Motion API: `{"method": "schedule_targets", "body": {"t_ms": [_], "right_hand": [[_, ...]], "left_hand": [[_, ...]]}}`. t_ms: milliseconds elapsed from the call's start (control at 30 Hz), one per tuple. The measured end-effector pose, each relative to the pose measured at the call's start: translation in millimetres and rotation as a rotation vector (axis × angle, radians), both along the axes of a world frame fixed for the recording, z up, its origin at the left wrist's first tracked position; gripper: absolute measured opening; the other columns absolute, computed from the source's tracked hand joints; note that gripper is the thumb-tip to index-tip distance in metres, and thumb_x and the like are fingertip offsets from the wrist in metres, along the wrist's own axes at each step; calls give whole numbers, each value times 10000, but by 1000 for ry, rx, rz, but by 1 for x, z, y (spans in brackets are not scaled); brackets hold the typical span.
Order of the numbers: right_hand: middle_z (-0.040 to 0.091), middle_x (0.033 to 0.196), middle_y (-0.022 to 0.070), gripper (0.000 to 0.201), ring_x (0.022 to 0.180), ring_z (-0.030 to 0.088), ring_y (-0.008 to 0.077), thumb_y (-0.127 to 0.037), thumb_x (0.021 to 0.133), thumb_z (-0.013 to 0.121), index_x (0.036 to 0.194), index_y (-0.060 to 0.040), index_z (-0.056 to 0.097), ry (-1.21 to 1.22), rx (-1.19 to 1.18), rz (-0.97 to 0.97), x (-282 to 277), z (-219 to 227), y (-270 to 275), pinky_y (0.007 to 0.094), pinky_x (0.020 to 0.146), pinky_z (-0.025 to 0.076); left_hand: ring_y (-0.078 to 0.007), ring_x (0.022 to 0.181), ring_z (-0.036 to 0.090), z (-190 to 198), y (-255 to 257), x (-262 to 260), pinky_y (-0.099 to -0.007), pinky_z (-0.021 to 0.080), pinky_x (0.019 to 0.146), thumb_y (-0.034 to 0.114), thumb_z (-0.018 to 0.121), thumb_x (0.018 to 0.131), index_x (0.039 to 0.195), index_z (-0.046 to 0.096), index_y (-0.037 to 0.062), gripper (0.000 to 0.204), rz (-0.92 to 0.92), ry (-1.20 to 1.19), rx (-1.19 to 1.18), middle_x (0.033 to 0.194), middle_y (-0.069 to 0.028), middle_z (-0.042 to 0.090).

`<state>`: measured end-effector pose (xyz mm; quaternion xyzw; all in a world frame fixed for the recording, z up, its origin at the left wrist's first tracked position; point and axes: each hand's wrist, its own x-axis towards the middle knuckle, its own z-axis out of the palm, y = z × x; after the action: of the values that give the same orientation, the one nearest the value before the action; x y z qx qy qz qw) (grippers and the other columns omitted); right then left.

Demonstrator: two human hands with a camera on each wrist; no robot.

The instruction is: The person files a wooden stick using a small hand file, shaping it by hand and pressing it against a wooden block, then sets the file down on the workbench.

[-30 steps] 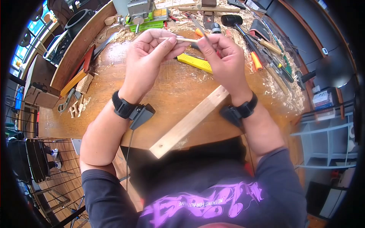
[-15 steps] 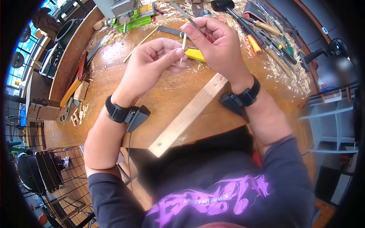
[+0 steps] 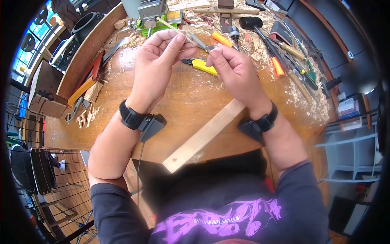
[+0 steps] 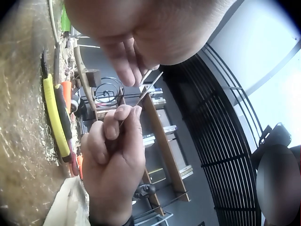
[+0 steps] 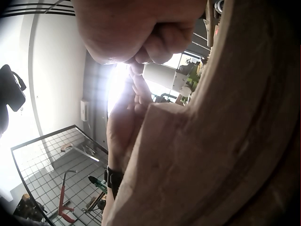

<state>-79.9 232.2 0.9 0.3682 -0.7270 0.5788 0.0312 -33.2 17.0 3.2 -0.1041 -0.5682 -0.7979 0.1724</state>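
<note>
My left hand (image 3: pixel 156 67) pinches a thin pale wooden stick (image 3: pixel 174 28) between thumb and fingers above the bench; the stick slants up and left. Opposite it, my right hand (image 3: pixel 237 73) has its fingers curled round a slim metal tool, whose thin shaft (image 4: pixel 151 86) points toward the left fingers in the left wrist view. A small gap separates the two hands. Below them lies a yellow-handled cutter (image 3: pixel 204 66). A flat wooden bar (image 3: pixel 203 136) with a hole near its end slants across the front edge. The stick's contact with the tool cannot be made out.
Chisels, a mallet (image 3: pixel 248 23) and other tools lie among shavings at the right. A green and grey vise (image 3: pixel 152 16) stands at the back. Wood offcuts (image 3: pixel 84 116) and a saw (image 3: pixel 113 53) are at the left.
The stick, level at first and then nearly upright between the hands, now slants up and left from my left hand. My right hand has lowered slightly and turned, and its tool points differently.
</note>
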Motion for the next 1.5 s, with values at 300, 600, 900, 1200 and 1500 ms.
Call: {"method": "schedule_targets", "body": {"t_ms": [300, 600, 900, 1200, 1500], "right_hand": [[565, 684, -23, 343, 625, 461, 56, -281, 1141, 624, 953, -19, 741, -8, 47, -11, 2, 1, -1, 277, 581, 372], [544, 662, -33, 332, 612, 452, 54, -271, 1133, 636, 935, -27, 743, -60, 45, -11, 1, -4, 0, 279, 564, 355], [500, 638, -56, 360, 600, 425, 50, -284, 1135, 631, 889, -41, 732, -140, 61, 16, 2, -1, -1, 278, 559, 336], [464, 618, -67, 377, 595, 411, 40, -292, 1135, 633, 868, -45, 732, -124, 35, 35, -1, 0, -4, 272, 559, 327], [474, 612, -72, 384, 592, 413, 38, -288, 1133, 638, 858, -39, 737, -151, 40, 55, -1, 0, -4, 271, 552, 332]], "left_hand": [[-216, 1065, 785, -2, -1, 1, -320, 641, 989, 110, 675, 1103, 1264, 671, -47, 225, 37, 15, -18, 1168, -152, 776], [-185, 1009, 790, 0, 1, 3, -295, 663, 928, 47, 709, 1071, 1226, 678, -65, 193, 57, 17, 45, 1129, -139, 782], [-205, 1049, 789, -2, 2, 8, -307, 665, 954, 76, 683, 1092, 1258, 691, -60, 215, 48, 22, -11, 1152, -147, 780], [-201, 1043, 789, -10, 5, 6, -306, 660, 958, 51, 676, 1090, 1221, 701, -51, 168, 2, 22, -23, 1132, -135, 780], [-190, 1042, 781, -12, 3, 5, -308, 657, 961, 65, 670, 1097, 1226, 695, -50, 174, -1, 24, -42, 1133, -126, 770]]}}
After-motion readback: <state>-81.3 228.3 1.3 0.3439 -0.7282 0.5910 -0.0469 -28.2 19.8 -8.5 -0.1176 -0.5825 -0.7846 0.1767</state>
